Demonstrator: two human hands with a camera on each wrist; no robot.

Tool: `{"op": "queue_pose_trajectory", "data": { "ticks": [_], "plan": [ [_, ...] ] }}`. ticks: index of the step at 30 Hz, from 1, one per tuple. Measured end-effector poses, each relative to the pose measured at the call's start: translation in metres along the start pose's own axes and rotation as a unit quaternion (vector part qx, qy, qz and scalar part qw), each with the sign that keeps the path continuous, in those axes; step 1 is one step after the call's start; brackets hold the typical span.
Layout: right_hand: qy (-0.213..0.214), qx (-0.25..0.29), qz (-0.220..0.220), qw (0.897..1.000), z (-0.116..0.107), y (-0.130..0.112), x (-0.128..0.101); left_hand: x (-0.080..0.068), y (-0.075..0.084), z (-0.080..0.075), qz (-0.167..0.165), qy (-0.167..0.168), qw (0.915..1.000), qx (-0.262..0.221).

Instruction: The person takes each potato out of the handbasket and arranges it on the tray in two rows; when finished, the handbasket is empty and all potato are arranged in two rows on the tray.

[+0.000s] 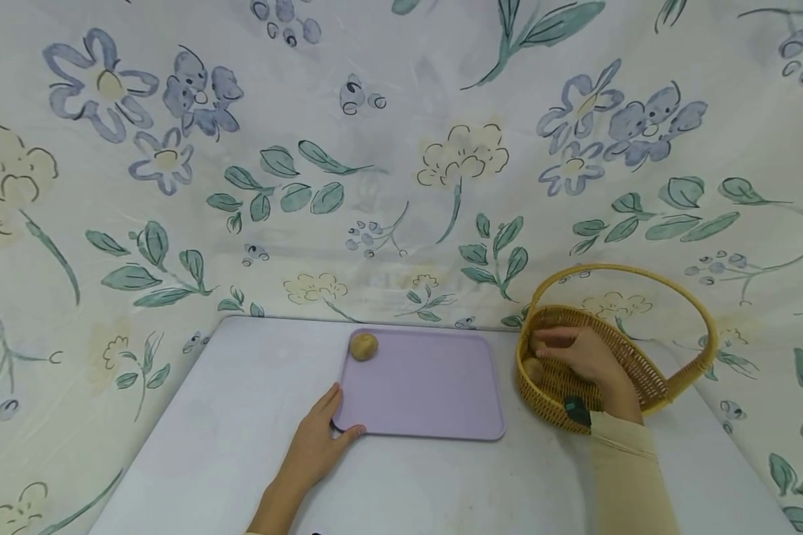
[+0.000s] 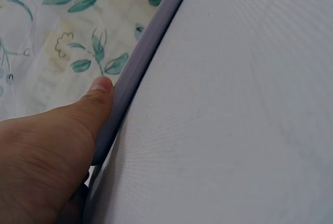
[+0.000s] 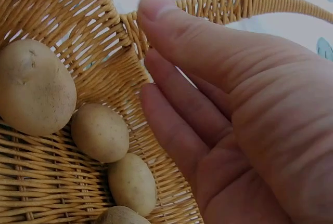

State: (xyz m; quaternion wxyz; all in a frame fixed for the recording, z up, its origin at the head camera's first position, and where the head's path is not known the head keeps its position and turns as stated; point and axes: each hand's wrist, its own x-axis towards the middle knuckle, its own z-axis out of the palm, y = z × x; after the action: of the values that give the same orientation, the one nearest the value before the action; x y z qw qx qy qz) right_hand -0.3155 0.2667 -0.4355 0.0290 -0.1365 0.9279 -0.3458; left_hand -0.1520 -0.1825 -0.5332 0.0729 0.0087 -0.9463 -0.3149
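A lilac tray (image 1: 428, 386) lies on the white table with one potato (image 1: 364, 346) in its far left corner. My left hand (image 1: 316, 443) rests at the near left corner, fingers along the left side and thumb at the front edge. In the left wrist view the thumb (image 2: 96, 102) lies straight against the rim. My right hand (image 1: 585, 357) reaches into a wicker basket (image 1: 642, 368), over its left side. Its fingers are loosely bent, thumb apart, with nothing between them in the right wrist view. Several potatoes (image 3: 100, 132) lie in the basket beside these fingers.
The basket's tall arched handle (image 1: 622, 269) rises above the right hand. A dark wrist device (image 1: 578, 411) sits below the right hand, at the basket's near rim. Flower-patterned cloth (image 1: 401, 148) hangs behind the white table (image 1: 241, 386) and around it.
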Motion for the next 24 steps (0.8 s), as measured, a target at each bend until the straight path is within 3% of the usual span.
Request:
{"op": "queue_pose_trajectory", "data": {
  "ticks": [12,19,24],
  "plan": [
    [-0.042,-0.044,0.008,0.998,0.001,0.009,0.003,-0.001,0.001,-0.001,-0.004,-0.001,1.0,-0.008],
    [-0.091,0.034,-0.039,0.995,0.005,0.016,0.007,-0.002,0.0,-0.002,-0.003,-0.001,1.0,-0.001],
    [-0.094,0.022,-0.046,0.994,0.007,0.021,0.009,-0.002,0.0,-0.002,-0.001,0.0,1.0,-0.006]
  ]
}}
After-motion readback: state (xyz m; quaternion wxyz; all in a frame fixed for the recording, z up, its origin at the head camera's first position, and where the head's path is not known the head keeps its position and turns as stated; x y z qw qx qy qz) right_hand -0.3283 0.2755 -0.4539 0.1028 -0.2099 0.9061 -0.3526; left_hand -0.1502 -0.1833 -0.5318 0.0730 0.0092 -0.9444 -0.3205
